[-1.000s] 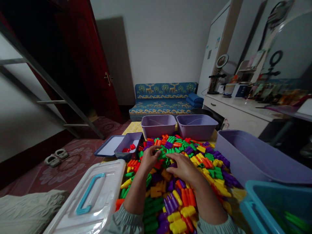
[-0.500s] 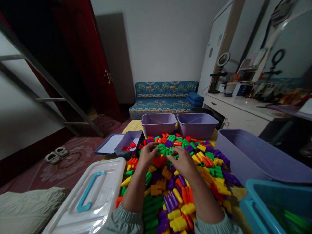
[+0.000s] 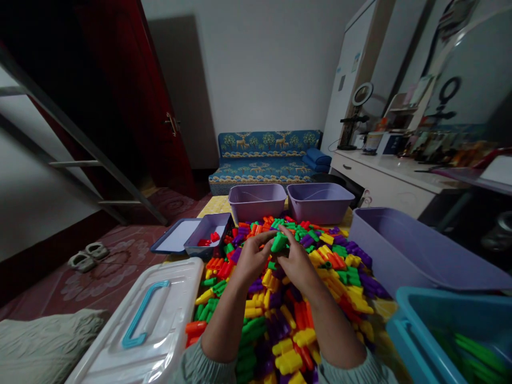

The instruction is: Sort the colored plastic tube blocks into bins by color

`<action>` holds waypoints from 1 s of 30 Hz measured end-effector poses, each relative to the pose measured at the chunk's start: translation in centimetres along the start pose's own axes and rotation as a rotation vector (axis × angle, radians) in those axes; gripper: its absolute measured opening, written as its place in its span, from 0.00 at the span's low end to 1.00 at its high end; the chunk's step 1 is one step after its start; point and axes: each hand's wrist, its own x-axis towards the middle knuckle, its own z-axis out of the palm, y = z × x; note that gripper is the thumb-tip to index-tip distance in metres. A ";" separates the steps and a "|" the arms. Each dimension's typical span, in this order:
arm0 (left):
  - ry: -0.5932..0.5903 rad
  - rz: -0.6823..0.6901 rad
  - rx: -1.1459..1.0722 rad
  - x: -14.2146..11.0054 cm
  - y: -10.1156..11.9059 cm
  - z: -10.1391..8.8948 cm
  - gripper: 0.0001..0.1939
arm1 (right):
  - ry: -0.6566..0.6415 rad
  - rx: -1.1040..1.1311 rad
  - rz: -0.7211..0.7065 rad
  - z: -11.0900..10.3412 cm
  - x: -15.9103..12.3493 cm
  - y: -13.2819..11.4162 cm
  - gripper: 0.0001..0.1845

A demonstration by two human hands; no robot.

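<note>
Green block [image 3: 279, 243] now between hands [image 3: 254, 257] [image 3: 296, 262]

Block heap [image 3: 272, 282] at lower centre
Lid [image 3: 160, 320] at lower left, tub [image 3: 405, 325] at lower right; behind the heap, mid-frame, a left bin [image 3: 258, 205] and a right bin [image 3: 320, 207] side by side, sofa [image 3: 264, 168] beyond.

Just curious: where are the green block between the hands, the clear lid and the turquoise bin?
Green block [image 3: 279, 243]: head view, its near side.
Clear lid [image 3: 165, 320]: head view, top.
Turquoise bin [image 3: 464, 310]: head view, inner wall.

Room above hands [image 3: 256, 256] (bins [image 3: 257, 211] block ahead).
</note>
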 end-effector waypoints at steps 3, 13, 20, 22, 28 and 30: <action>0.030 0.017 0.126 -0.1 0.2 0.2 0.17 | -0.009 0.031 0.004 -0.1 -0.1 -0.1 0.29; 0.109 -0.032 0.130 0.1 -1.2 -0.8 0.20 | 0.392 0.613 0.026 -1.0 0.0 -2.1 0.13; 0.159 -0.085 0.359 0.0 -1.6 -2.0 0.17 | 1.140 1.088 -0.448 -9.6 -2.2 -7.0 0.07; 0.157 -0.089 0.389 0.0 -1.7 -2.0 0.16 | 1.197 1.149 -0.457 -12.2 -3.0 -7.3 0.18; 0.147 -0.094 0.396 0.0 -2.5 -2.3 0.18 | 1.366 1.264 -0.217 -15.2 -4.4 -6.3 0.31; 0.145 -0.102 0.415 0.1 -2.5 -2.4 0.19 | 1.388 1.228 -0.150 -15.1 -4.6 -5.8 0.31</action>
